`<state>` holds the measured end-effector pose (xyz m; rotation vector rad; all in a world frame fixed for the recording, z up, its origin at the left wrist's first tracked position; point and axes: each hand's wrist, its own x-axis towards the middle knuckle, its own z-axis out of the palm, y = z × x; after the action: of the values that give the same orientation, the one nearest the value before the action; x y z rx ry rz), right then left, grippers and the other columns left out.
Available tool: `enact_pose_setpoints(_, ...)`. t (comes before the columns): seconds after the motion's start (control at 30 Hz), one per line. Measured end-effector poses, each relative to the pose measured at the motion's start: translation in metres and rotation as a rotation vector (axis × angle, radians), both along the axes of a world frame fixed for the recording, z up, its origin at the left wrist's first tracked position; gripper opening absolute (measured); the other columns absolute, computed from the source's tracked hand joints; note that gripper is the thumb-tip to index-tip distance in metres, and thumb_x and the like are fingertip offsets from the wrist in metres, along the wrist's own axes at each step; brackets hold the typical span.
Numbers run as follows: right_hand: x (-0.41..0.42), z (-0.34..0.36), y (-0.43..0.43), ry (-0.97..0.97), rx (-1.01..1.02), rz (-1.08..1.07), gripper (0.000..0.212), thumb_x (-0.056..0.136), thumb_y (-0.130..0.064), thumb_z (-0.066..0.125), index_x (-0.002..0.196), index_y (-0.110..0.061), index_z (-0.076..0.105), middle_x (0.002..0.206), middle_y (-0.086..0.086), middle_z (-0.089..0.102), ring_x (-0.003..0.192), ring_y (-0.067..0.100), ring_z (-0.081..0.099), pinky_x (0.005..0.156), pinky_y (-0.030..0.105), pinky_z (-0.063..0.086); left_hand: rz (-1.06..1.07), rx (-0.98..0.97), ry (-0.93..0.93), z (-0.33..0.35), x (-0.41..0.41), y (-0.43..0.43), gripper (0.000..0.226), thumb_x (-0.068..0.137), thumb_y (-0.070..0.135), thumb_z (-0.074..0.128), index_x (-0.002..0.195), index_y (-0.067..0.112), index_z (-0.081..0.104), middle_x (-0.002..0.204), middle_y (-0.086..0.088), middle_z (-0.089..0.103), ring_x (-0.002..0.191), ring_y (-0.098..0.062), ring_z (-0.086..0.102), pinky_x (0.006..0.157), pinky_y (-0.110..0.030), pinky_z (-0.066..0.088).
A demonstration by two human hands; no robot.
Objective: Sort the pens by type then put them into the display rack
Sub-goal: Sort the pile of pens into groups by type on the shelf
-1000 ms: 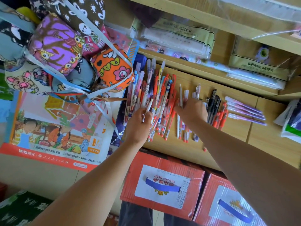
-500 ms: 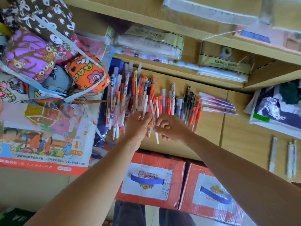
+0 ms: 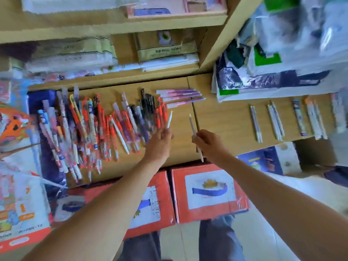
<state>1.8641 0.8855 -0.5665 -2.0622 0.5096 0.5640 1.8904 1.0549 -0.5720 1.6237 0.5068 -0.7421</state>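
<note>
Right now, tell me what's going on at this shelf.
A person is sorting pens on a wooden shelf. The left hand pinches a slim white pen, and the right hand grips a second white pen. A mixed pile of pens lies unsorted on the left; purple pens sit grouped behind the hands, and small white pen groups lie apart on the right.

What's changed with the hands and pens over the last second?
Both hands left the mixed pen pile and drew right. The left hand pinches one slim white pen; the right hand has picked up a second white pen. Pile and purple pens stayed put.
</note>
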Motion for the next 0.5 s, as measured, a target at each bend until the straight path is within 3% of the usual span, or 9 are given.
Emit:
enact_pose_setpoints(0.07, -0.011, 0.0, -0.037, -0.003, -0.008, -0.042, 0.023, 0.094, -0.02, 0.057, 0.071, -0.02, 0.055, 0.057, 0.0, 0.055, 0.052, 0.015, 0.048, 0.056, 0.031, 0.038, -0.097, 0.062, 0.028, -0.007, -0.004, -0.03, 0.023, 0.101, 0.023, 0.039, 0.092, 0.011, 0.057, 0.074, -0.018, 0.043, 0.053, -0.017, 0.043, 0.051, -0.026, 0.032)
enact_pose_setpoints(0.17, -0.024, -0.002, -0.095, -0.001, -0.015, -0.096, 0.016, 0.093, -0.019, 0.058, 0.077, -0.02, 0.057, 0.061, 0.003, 0.06, 0.053, 0.015, 0.05, 0.058, 0.033, 0.041, -0.104, 0.04, 0.044, -0.009, -0.013, -0.08, 0.026, 0.099, 0.011, 0.033, 0.081, 0.014, 0.05, 0.058, -0.011, 0.044, 0.037, -0.016, 0.039, 0.042, -0.024, 0.028)
enact_pose_setpoints(0.23, -0.028, -0.003, -0.129, 0.02, -0.017, -0.1, 0.004, 0.092, -0.016, 0.058, 0.09, -0.017, 0.062, 0.068, 0.004, 0.062, 0.057, 0.015, 0.052, 0.058, 0.032, 0.043, -0.104, 0.044, 0.053, -0.006, -0.017, -0.107, 0.025, 0.1, 0.011, 0.032, 0.084, 0.011, 0.05, 0.055, -0.006, 0.046, 0.037, -0.016, 0.041, 0.04, -0.023, 0.031)
enact_pose_setpoints(0.37, -0.028, -0.006, -0.207, 0.025, -0.068, -0.04, 0.018, 0.087, -0.01, 0.062, 0.101, -0.022, 0.064, 0.068, -0.004, 0.054, 0.059, 0.012, 0.049, 0.053, 0.026, 0.04, -0.047, 0.115, 0.034, -0.013, -0.023, -0.171, 0.028, 0.099, 0.012, 0.039, 0.079, 0.014, 0.058, 0.062, -0.003, 0.046, 0.05, -0.016, 0.041, 0.048, -0.025, 0.033)
enact_pose_setpoints(0.5, -0.014, -0.017, -0.263, 0.03, -0.205, 0.027, 0.023, 0.083, -0.019, 0.07, 0.105, -0.02, 0.064, 0.065, -0.009, 0.056, 0.064, 0.014, 0.054, 0.064, 0.028, 0.044, -0.073, 0.28, -0.046, -0.021, -0.023, -0.218, 0.023, 0.096, 0.016, 0.049, 0.094, 0.013, 0.071, 0.065, -0.008, 0.061, 0.052, -0.012, 0.045, 0.05, -0.026, 0.035)
